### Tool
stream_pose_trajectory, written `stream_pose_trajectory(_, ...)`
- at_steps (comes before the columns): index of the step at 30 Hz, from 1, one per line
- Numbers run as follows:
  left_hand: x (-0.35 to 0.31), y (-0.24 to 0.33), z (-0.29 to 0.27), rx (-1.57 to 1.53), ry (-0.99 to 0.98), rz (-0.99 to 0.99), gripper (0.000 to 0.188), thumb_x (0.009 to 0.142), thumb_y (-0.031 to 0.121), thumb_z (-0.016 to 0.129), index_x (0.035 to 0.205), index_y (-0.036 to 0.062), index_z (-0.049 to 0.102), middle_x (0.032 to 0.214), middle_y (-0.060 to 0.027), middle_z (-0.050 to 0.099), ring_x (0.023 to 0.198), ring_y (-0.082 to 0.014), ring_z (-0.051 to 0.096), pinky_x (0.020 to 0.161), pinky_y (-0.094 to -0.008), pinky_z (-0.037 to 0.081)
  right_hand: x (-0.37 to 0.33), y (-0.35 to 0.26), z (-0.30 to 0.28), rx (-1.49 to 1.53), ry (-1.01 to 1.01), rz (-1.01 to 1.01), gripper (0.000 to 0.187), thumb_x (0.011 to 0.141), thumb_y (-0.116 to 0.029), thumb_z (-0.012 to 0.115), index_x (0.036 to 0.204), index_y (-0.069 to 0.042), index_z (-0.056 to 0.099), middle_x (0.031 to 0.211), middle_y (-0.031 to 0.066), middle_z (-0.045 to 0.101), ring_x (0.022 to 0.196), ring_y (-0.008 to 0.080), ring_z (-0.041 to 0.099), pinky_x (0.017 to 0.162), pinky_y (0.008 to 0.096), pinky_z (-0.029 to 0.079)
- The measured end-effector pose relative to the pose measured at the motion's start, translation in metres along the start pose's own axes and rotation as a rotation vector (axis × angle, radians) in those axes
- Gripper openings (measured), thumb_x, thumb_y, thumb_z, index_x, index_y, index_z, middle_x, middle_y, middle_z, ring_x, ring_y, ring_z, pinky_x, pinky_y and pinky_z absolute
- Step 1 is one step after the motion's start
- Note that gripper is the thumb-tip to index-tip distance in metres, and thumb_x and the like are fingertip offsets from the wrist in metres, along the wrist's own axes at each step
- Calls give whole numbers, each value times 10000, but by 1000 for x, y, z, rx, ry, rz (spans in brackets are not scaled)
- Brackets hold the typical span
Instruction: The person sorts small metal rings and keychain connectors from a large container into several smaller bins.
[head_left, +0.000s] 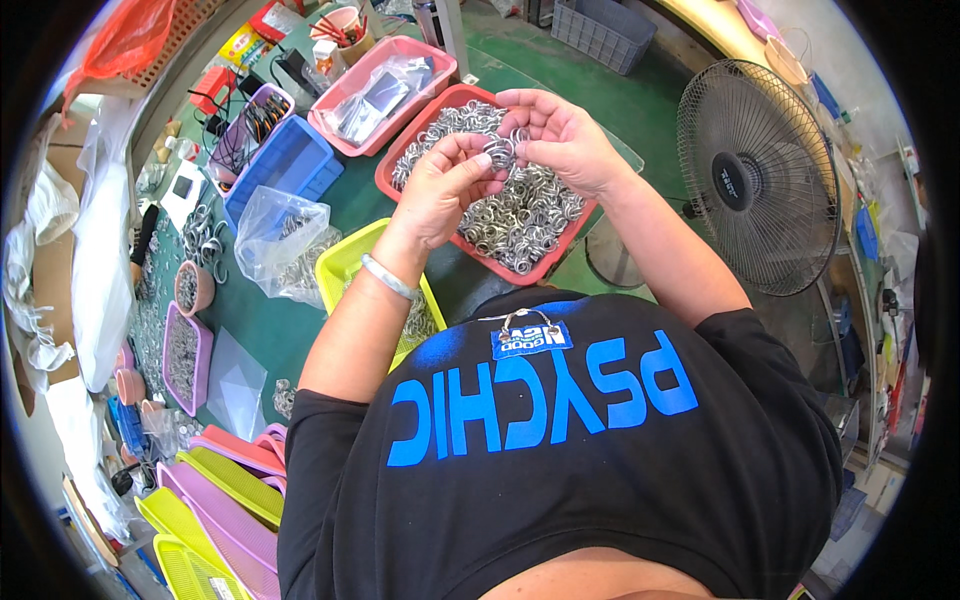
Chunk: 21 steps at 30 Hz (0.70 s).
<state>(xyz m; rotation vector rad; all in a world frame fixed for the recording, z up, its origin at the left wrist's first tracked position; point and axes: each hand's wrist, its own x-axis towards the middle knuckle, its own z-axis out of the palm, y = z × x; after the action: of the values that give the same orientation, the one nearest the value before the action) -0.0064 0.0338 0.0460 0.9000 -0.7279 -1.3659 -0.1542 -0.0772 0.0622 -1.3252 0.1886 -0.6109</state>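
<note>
A small shiny silver metal ring (500, 150) was pinched between the fingertips of both hands, just above a red plastic tray (392, 160) full of the same rings. It looked light, stiff and rather slippery, so it was probably best gripped by its rim. The left hand (445, 190) had its fingers closed on the ring, and the right hand (560, 135) also clamped it. A yellow tray (340, 265) and a black standing fan (755, 175) were near.

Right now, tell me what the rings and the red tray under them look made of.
Rings: likely metal, silvery and shiny, with bright glints. Red tray: probably plastic, smooth moulded rim, even matte colour. Both hands pinch a few rings above it.
</note>
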Motion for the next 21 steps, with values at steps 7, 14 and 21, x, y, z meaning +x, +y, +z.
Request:
stream_pose_trajectory(7,-2,-2,-4,-109,-44,-25,105,871,125,474,972,94,480,944,-62,565,863,-189,567,738,-324,487,0,-4,3,-9,-28,-29,490,725,56,535,1196,-11,418,948,55,521,825,76,510,714,211,445)
stream_pose_trajectory(14,-4,-1,-6,-252,-57,-33,110,890,126,421,976,81,472,992,-84,547,930,-219,547,820,-411,473,2,-4,5,4,-71,-28,530,714,73,545,1214,-6,391,977,67,512,884,90,507,769,229,445)
stream_pose_trajectory(21,-8,-1,-7,-362,-42,-20,127,898,137,393,965,63,472,979,-116,546,948,-254,544,853,-452,444,3,-5,9,-42,-129,-56,550,713,85,529,1230,3,362,1008,84,504,937,106,502,817,237,431)
